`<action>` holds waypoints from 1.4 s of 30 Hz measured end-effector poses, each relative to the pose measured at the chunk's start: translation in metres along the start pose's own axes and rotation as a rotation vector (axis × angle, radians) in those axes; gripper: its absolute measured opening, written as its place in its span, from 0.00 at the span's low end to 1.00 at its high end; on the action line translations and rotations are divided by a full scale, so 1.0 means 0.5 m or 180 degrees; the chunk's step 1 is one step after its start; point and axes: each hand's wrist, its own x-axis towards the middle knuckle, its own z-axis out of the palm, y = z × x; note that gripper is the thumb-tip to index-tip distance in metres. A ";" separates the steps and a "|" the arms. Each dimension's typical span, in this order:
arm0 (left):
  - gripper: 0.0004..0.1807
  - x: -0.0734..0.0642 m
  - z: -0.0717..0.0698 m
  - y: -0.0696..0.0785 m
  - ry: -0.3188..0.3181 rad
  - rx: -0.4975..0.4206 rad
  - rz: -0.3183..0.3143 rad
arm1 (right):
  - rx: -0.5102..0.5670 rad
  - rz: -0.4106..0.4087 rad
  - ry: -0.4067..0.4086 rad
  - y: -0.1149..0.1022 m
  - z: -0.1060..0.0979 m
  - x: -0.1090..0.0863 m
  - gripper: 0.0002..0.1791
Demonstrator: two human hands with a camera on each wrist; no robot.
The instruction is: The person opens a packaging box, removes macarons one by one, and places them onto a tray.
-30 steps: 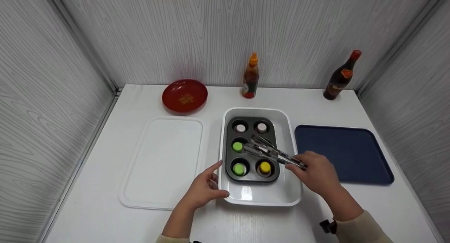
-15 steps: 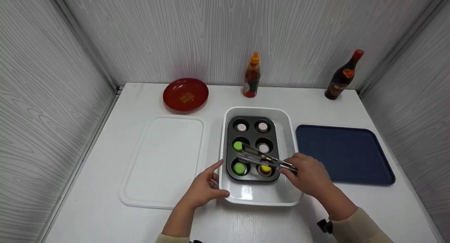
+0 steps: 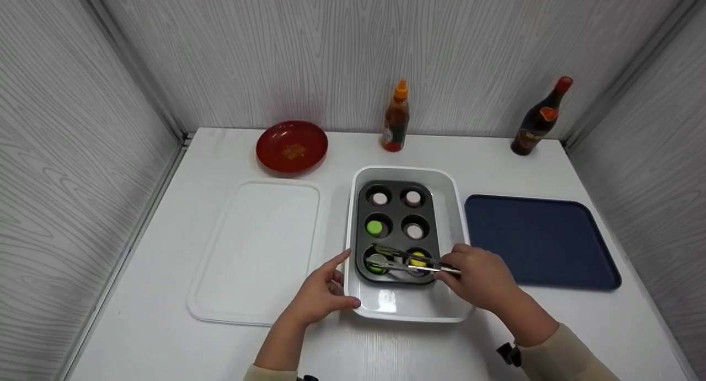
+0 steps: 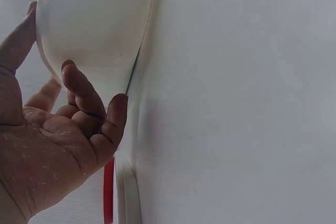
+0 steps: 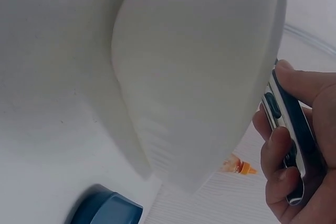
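My right hand (image 3: pixel 479 276) holds metal tongs (image 3: pixel 424 268) by their handle end. In the right wrist view the fingers (image 5: pixel 280 142) curl round the handle. The tongs' tips stand apart over the front-left cup of a dark muffin tin (image 3: pixel 398 211), partly covering a small round green piece (image 3: pixel 376 270). A yellow piece (image 3: pixel 418 258) lies in the front-right cup, under the tongs. Another green piece (image 3: pixel 374 227) and several pale pinkish ones (image 3: pixel 414 231) fill other cups. My left hand (image 3: pixel 321 293) touches the front-left corner of the white bin (image 3: pixel 353 204) holding the tin, fingers spread.
Left of the bin lies a flat white board (image 3: pixel 259 248); right of it, a dark blue tray (image 3: pixel 540 240). At the back stand a red dish (image 3: pixel 292 146), a sauce bottle (image 3: pixel 396 119) with an orange cap and a dark bottle (image 3: pixel 538 122) with a red top.
My right hand has moved the tongs leftward and nearer, from the middle cups to the front-left cup. The middle-right pale piece has come into sight. My left hand stays at the bin.
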 end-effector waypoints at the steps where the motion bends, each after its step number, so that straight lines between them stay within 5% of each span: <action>1: 0.58 0.000 0.000 0.000 -0.0011 -0.0034 0.0010 | -0.0007 -0.0018 -0.0010 0.000 0.000 0.001 0.11; 7: 0.58 -0.002 0.000 0.007 -0.0054 -0.0224 0.0049 | -0.0072 -0.0058 -0.0095 -0.001 -0.002 0.006 0.12; 27: 0.58 0.001 -0.003 0.005 -0.0037 -0.0100 -0.0055 | 0.0191 -0.0029 -0.0600 0.003 -0.032 0.047 0.08; 42: 0.58 -0.001 0.001 -0.001 -0.0031 -0.0149 -0.0018 | -0.0102 -0.0077 -0.0482 -0.011 -0.028 0.046 0.11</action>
